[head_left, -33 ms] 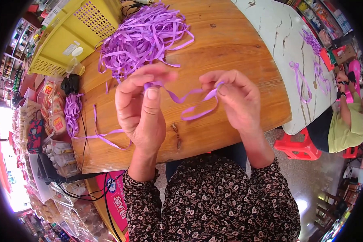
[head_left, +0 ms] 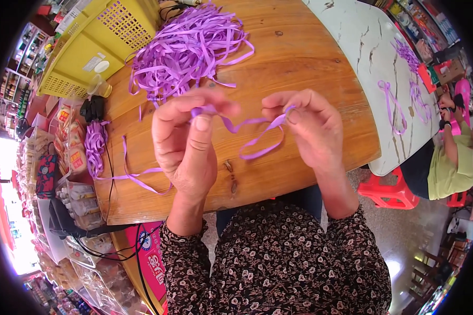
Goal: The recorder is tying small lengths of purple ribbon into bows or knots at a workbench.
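A purple ribbon (head_left: 261,150) runs between my two hands above the wooden table, with a loop hanging down near the right one. My left hand (head_left: 186,142) pinches one part between thumb and forefinger; its fingertips are slightly blurred. My right hand (head_left: 312,128) is closed on the ribbon near the loop, thumb against forefinger. Beyond my hands lies a big tangled heap of purple ribbon (head_left: 189,47). Another ribbon strand (head_left: 136,181) rests on the table left of my left wrist, and a smaller purple bundle (head_left: 95,147) hangs at the table's left edge.
The wooden table (head_left: 299,52) meets a white marbled table (head_left: 362,42) at right, which has ribbon loops (head_left: 391,107) on it. A yellow crate (head_left: 84,58) and a clear cup (head_left: 99,86) stand far left. A red stool (head_left: 388,190) and another person's arm (head_left: 449,139) are at right.
Both hands have shifted very slightly to the right, and the hanging loop has moved with them. Both still hold the ribbon.
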`<act>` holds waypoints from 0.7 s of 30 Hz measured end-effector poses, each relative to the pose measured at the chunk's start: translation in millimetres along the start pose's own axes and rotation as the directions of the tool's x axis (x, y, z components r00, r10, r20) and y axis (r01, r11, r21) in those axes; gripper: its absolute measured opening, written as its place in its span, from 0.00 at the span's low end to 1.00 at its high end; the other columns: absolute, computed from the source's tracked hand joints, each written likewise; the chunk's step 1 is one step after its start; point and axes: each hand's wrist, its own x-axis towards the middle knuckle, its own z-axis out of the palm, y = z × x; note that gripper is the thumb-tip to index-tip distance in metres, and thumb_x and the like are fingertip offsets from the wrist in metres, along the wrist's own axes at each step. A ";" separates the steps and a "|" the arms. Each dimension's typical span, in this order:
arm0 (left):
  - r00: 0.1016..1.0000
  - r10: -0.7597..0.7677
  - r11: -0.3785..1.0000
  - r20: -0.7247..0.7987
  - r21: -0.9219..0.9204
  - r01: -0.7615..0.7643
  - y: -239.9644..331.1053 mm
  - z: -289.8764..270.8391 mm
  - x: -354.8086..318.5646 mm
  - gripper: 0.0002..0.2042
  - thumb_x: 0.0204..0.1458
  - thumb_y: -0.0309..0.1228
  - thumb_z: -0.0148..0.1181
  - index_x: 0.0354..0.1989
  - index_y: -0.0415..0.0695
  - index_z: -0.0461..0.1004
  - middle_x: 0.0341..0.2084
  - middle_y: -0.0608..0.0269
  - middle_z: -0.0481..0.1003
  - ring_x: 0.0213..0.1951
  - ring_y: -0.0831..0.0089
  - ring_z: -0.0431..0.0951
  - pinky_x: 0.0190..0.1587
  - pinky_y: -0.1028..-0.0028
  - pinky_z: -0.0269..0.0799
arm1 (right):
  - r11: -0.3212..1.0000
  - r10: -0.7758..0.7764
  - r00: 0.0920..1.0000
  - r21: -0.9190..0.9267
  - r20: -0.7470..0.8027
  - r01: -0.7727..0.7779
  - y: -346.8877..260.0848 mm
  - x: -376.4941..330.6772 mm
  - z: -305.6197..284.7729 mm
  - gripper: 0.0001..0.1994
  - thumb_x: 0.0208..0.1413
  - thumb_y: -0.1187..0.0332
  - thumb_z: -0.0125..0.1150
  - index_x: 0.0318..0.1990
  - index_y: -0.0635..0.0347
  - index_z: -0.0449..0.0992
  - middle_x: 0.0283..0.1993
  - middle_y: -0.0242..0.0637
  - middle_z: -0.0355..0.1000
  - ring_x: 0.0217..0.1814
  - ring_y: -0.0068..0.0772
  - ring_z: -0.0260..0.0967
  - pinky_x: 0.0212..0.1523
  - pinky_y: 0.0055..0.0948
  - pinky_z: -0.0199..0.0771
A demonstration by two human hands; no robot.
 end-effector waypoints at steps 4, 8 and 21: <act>0.966 -0.189 0.975 0.178 -0.086 0.206 4.9 -6.0 -6.5 0.07 0.54 0.21 0.52 0.41 0.36 0.69 0.34 0.56 0.74 0.34 0.71 0.75 0.40 0.74 0.71 | 1.000 -0.002 0.998 0.022 0.064 0.001 -9.9 3.8 0.1 0.05 0.53 0.76 0.56 0.36 0.66 0.70 0.40 0.50 0.71 0.31 0.28 0.69 0.35 0.27 0.71; 0.901 -0.416 0.906 0.122 0.136 0.400 7.3 -9.8 -11.3 0.10 0.53 0.22 0.56 0.43 0.37 0.71 0.32 0.64 0.74 0.32 0.81 0.72 0.37 0.82 0.68 | 1.000 0.007 0.994 -0.017 0.111 -0.006 -15.0 4.6 -3.0 0.05 0.50 0.79 0.58 0.34 0.65 0.69 0.36 0.49 0.71 0.26 0.21 0.67 0.27 0.20 0.70; 0.755 -0.650 0.731 0.082 -0.204 0.651 -5.5 -1.8 -27.7 0.07 0.52 0.24 0.58 0.39 0.39 0.73 0.26 0.68 0.72 0.24 0.85 0.66 0.27 0.85 0.62 | 0.809 -0.153 0.950 -0.518 0.272 0.279 -3.1 4.4 -6.0 0.14 0.47 0.82 0.61 0.43 0.67 0.73 0.34 0.37 0.72 0.33 0.21 0.70 0.29 0.14 0.69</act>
